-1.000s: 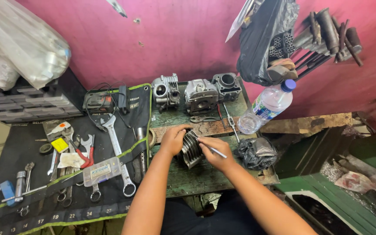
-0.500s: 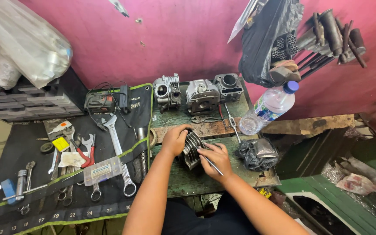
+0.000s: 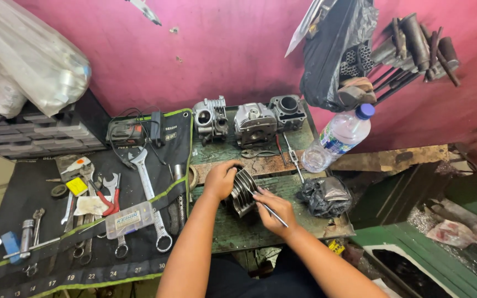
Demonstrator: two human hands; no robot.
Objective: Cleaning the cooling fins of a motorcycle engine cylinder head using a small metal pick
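Finned cylinder stood on edge mid-bench on green worktop, clamped by curled fingers of left hand to steady it; thin metal pick pinched pen-style in right hand, tip apparently at the fins, contact unclear.

This is a small engine repair workshop. A worn green surface stands against a stained pink wall. At the back of that surface, against the wall, sit three engine parts in bare metal. Left of the surface lies a black tool mat strewn with spanners, pliers and small sockets. Above the mat stands a grey drawer cabinet. Metal rods and tubes hang on the wall, above and right of the surface.
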